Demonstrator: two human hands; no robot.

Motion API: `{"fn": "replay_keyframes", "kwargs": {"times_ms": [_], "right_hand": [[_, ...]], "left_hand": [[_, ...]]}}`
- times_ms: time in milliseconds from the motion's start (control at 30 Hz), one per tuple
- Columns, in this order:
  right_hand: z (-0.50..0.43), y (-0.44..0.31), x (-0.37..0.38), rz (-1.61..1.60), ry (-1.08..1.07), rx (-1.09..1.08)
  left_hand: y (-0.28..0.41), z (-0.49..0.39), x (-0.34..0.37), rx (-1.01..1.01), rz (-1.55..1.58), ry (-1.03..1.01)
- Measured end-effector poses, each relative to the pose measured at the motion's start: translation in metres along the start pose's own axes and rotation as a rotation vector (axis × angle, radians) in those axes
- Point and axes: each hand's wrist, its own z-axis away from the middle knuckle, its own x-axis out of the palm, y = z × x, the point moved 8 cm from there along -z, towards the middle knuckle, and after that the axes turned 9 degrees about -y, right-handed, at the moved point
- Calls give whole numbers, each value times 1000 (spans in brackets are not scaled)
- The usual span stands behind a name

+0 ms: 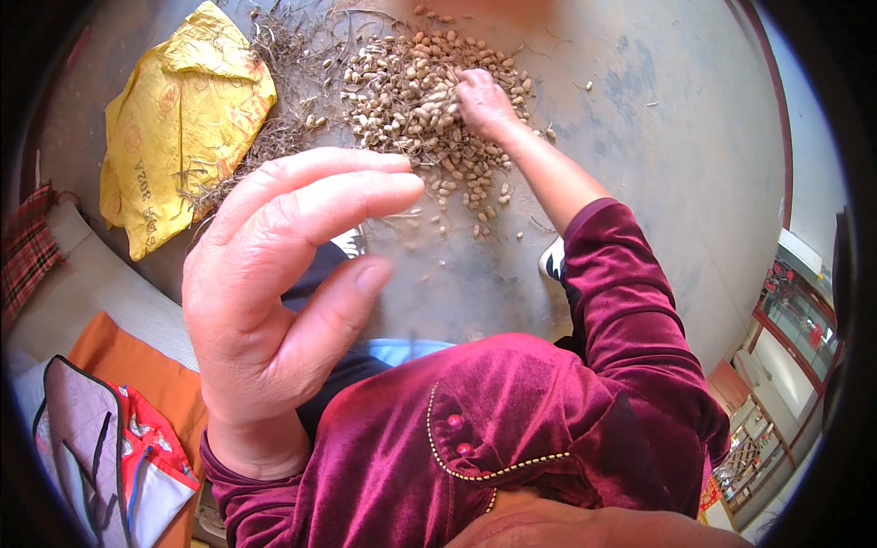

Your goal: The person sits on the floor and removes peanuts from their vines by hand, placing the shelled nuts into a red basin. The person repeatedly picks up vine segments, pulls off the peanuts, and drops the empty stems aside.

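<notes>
My left hand (267,281) is raised close to the camera, its fingers bent and held apart from the thumb, with nothing between them. A heap of unshelled peanuts (411,103) is spread on the grey floor in front of me. Over at the heap's right side, my right hand (485,106) reaches down onto the peanuts. Its fingertips touch them, but whether it grips any is hidden. Thin dry stems lie among the pods.
Dry roots and stems (281,133) lie left of the heap, beside a yellow plastic sack (181,130) bearing print. To my left, a seat holds an orange cloth (130,356) and folded garments (89,438). A glass-fronted cabinet (798,315) stands at right.
</notes>
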Motion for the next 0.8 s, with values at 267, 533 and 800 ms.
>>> {"fn": "replay_keyframes", "kwargs": {"times_ms": [267, 533, 800], "right_hand": [[50, 18, 0, -395, -160, -78], [100, -73, 96, 93, -499, -495], [48, -96, 124, -145, -359, -214]], "left_hand": [[1, 1, 2, 21, 18, -17], [0, 1, 4, 5, 11, -2], [-9, 4, 4, -12, 73, 115]]}}
